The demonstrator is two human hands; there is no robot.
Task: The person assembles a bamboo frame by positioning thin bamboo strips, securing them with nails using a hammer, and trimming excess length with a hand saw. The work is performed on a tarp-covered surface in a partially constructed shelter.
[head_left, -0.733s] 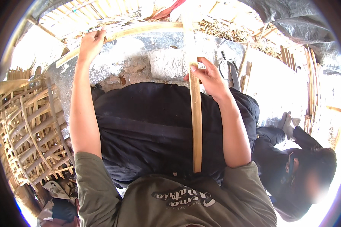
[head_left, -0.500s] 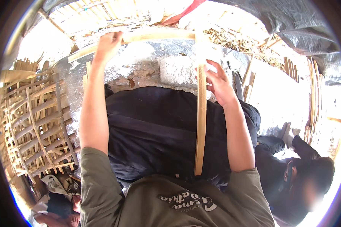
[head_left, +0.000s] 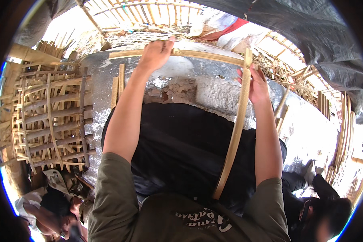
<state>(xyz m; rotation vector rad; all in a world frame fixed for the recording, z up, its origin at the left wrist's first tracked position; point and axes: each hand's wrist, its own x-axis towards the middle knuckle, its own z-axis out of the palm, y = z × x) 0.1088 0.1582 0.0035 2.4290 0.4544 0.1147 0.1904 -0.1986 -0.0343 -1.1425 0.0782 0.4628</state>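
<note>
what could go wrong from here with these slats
The lengthwise wooden slat has its near end toward the shirt, so a backward shove might jab the torso.
It appears to meet the crosswise wooden slat beside the right hand; a loose grip could let them shift.
The bare left hand might catch splinters.

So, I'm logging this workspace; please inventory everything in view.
Crosswise strip: 1, tan, top
Lengthwise strip: 1, tan, centre right
Short strips: 2, tan, upper left
Lattice panel: 1, brown, left
Block: 1, whitish, centre
Cloth: 1, red, top
Plastic sheet: 1, dark, upper right
Upright strips: several, tan, right
Other people: 2, partly dark-clad, lower corners
Shirt: 1, olive, bottom
Lap cloth: 1, black, centre
Left hand: 1, bare, on crosswise strip
Right hand: 1, bare, at lengthwise strip
</note>
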